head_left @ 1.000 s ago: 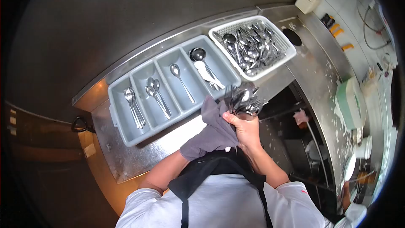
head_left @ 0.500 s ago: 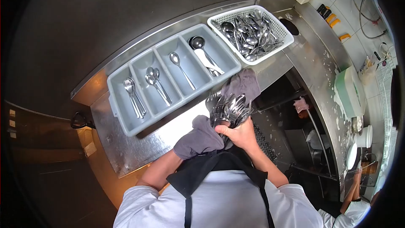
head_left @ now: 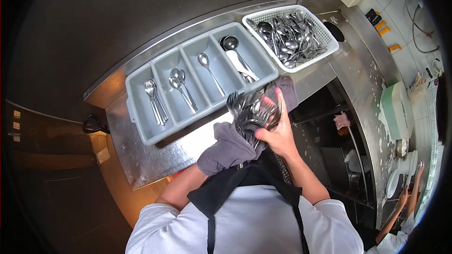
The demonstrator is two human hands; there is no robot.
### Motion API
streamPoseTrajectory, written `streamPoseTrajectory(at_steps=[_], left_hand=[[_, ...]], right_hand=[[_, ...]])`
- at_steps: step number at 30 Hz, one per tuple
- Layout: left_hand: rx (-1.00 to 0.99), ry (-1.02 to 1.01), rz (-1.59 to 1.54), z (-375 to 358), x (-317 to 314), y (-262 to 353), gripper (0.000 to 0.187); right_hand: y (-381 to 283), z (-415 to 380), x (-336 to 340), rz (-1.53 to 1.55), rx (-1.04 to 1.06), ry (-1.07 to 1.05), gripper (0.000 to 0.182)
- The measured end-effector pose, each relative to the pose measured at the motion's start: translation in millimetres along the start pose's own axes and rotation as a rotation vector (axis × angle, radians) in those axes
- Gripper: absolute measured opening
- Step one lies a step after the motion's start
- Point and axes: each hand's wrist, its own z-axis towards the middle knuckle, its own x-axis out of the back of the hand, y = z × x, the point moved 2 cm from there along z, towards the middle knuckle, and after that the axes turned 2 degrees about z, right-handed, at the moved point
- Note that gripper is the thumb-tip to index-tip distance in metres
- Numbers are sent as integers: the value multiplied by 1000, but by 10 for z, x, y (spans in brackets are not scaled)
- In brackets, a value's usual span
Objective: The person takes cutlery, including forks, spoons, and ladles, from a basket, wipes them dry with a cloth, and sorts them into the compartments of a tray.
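A bunch of metal forks and spoons point(head_left: 254, 115) is in front of my chest, tines and bowls pointing away from me. My right hand point(head_left: 278, 134) grips it from the right, thumb low and fingers over its side. A grey cloth point(head_left: 223, 148) wraps my left hand point(head_left: 235, 150), hiding its fingers, and touches the bunch's lower left; more cloth shows behind. Beyond the bunch stands a grey cutlery tray point(head_left: 181, 124) with four compartments. From left to right they hold forks point(head_left: 154, 101), a few spoons point(head_left: 183, 91), one spoon point(head_left: 210, 73), and ladles with white-handled pieces point(head_left: 238, 63).
A white perforated basket point(head_left: 325, 49) full of mixed cutlery point(head_left: 289, 37) stands right of the tray. The steel counter point(head_left: 136, 160) runs below the tray. At right are a wet steel worktop point(head_left: 365, 70), a green-and-white box point(head_left: 395, 110) and another person's arms point(head_left: 400, 202).
My right hand has shifted its grip, with its fingers now raised over the bunch's side. The view has moved slightly, so the tray and basket appear farther right. The other person's arms have moved up.
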Motion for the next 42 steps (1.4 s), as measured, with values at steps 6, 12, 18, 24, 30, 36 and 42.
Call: streamPoseTrajectory(at_steps=[6, 12, 18, 24, 30, 36, 42], left_hand=[[-6, 26, 0, -31, 36, 3, 48], [-73, 96, -90, 52, 66, -5, 54], [-122, 159, -263, 1, 151, 87, 60], [-199, 234, -215, -61, 104, 99, 66], [-171, 298, 262, -95, 196, 22, 76], [-172, 172, 271, -124, 151, -35, 66], [3, 113, -275, -239, 226, -109, 50]], right_hand=[[206, 85, -31, -269, 112, 149, 60], [152, 41, -261, -216, 147, 1, 92], [169, 155, -27, -337, 160, -55, 55], [505, 106, -87, -168, 173, -107, 80], [522, 129, -150, -94, 120, -189, 107], [491, 143, -188, 220, 3, -266, 139], [325, -87, -275, 16, -130, 3, 62]])
